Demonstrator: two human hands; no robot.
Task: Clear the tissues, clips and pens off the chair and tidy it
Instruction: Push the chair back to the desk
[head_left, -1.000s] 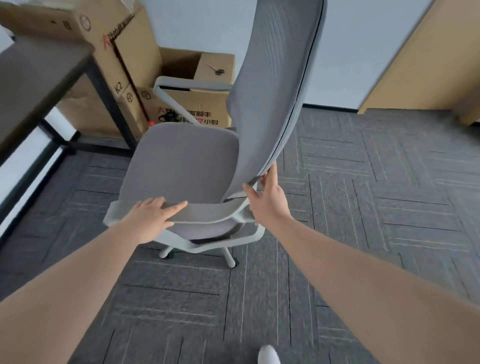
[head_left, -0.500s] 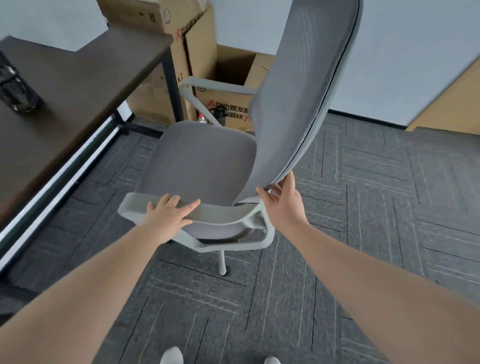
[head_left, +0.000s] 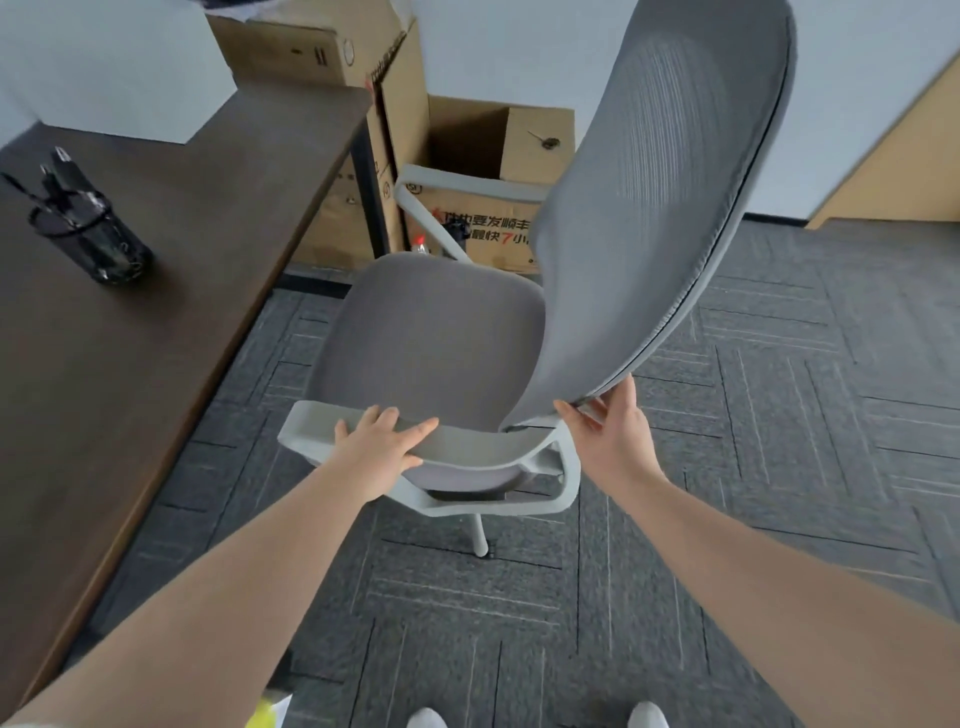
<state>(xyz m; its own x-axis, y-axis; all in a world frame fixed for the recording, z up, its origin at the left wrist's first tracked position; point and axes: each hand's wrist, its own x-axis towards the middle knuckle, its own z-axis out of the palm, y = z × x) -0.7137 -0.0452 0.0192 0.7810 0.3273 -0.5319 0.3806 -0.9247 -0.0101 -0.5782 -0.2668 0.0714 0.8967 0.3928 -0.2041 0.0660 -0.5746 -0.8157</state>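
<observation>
A grey office chair (head_left: 431, 332) stands on the carpet with its seat facing the desk. Its seat cushion is bare; I see no tissues, clips or pens on it. My left hand (head_left: 379, 441) lies palm down on the near light-grey armrest (head_left: 467, 447), fingers curled over it. My right hand (head_left: 613, 426) grips the lower edge of the tall mesh backrest (head_left: 665, 208). A black mesh pen holder (head_left: 88, 234) with pens and clips in it stands on the dark desk at the left.
A dark wooden desk (head_left: 156, 322) fills the left side, its black leg (head_left: 371, 192) close to the chair. Open cardboard boxes (head_left: 483, 171) stand against the wall behind the chair. Grey carpet tiles (head_left: 779, 415) spread to the right. Something yellow (head_left: 265, 712) shows at the bottom edge.
The chair has come closer to the desk with both hands still on it. My view has swung left, so the desk top and pen holder are now in sight.
</observation>
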